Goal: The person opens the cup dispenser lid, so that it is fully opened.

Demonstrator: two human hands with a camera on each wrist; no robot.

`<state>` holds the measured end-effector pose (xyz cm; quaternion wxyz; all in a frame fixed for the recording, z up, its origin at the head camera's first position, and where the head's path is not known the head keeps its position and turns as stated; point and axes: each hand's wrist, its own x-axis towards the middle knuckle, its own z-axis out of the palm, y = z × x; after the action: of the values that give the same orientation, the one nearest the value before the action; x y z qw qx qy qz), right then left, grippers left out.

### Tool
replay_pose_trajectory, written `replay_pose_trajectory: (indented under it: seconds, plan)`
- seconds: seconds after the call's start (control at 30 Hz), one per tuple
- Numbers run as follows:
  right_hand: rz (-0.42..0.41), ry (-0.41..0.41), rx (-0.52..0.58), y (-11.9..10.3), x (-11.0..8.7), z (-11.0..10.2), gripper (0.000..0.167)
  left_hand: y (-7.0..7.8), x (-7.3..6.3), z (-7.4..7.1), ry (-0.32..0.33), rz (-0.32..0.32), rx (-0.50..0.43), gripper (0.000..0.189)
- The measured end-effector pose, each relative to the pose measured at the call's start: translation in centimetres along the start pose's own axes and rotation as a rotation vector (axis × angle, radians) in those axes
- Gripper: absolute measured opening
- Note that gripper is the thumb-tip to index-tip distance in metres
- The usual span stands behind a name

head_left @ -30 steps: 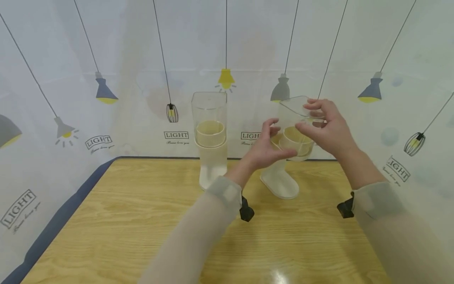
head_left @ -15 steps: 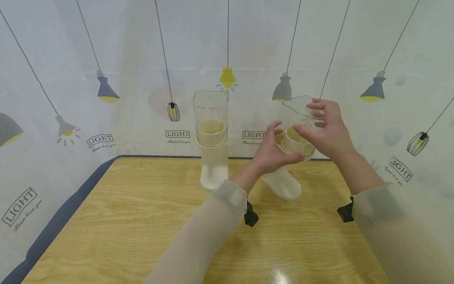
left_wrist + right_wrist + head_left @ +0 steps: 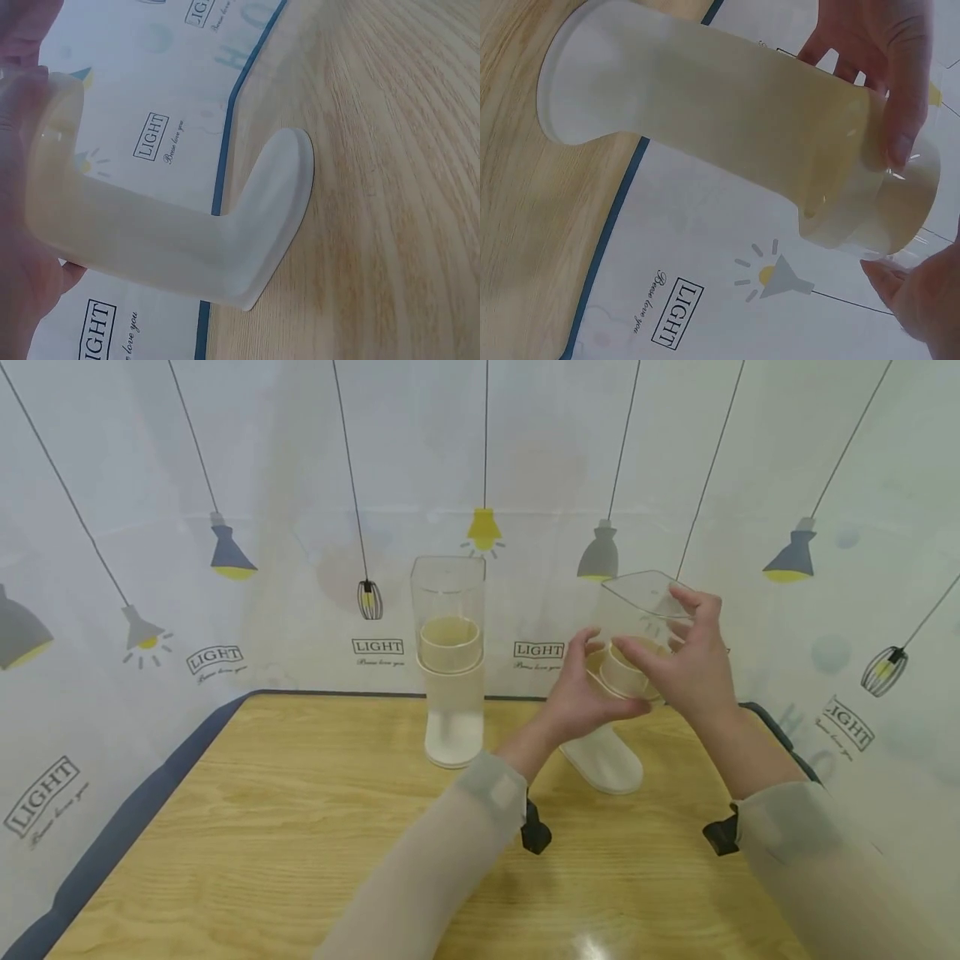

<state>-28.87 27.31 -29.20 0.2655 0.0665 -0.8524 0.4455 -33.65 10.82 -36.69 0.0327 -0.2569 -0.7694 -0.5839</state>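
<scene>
Toward the right of the table, in the head view, a white L-shaped stand (image 3: 603, 760) stands upright with its flat foot on the wood. On top of it sits a clear angular container (image 3: 630, 597), turned so that a corner faces left. My left hand (image 3: 581, 697) curls round the rounded collar just under the container; the left wrist view shows the stand's pale column (image 3: 142, 229) beside that palm. With thumb and fingers my right hand (image 3: 697, 664) grips the clear container's right side. In the right wrist view, part of the collar (image 3: 840, 165) is hidden by the left fingers.
A matching white stand (image 3: 455, 718) with its own clear container (image 3: 448, 589) stands upright to the left, near the table's back edge. Behind the wooden table (image 3: 262, 827) hangs a pale sheet (image 3: 300, 543) printed with lamps. Black camera mounts (image 3: 536, 835) sit at both wrists.
Both hands have come down slightly, the right one more. The gripped container's rim sits a little lower. Both hands keep their hold, and the left-hand stand has not moved on the table.
</scene>
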Motion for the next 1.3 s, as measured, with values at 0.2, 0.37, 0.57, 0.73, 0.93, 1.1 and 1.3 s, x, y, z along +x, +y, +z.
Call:
replay_pose_trajectory:
  seconds: [0.2,0.37,0.57,0.73,0.93,1.1,1.3]
  plan:
    - [0.003,0.064,0.018,-0.5,-0.3,0.5,0.098,0.0,-0.1,0.3,0.003,-0.011,0.013,0.130]
    - [0.020,0.114,0.035,-0.9,-0.5,0.9,0.093,0.0,-0.1,0.9,0.043,-0.020,0.000,0.131]
    - [0.026,0.156,0.013,-1.4,-0.4,1.1,0.090,0.2,-0.1,1.1,0.062,-0.001,0.007,0.128]
    - [0.063,0.159,0.009,-1.9,-0.2,0.9,0.089,0.4,0.1,1.0,0.056,0.011,0.014,0.126]
    - [0.127,0.117,0.000,-2.3,0.1,0.1,0.087,0.3,0.1,1.0,0.049,0.003,0.039,0.124]
    - [0.090,0.095,-0.025,-2.5,0.2,0.0,0.083,0.4,0.3,0.8,0.046,0.012,0.070,0.123]
    - [0.069,0.079,-0.094,-2.7,0.2,-0.4,0.072,0.2,0.2,0.5,0.040,0.017,0.069,0.124]
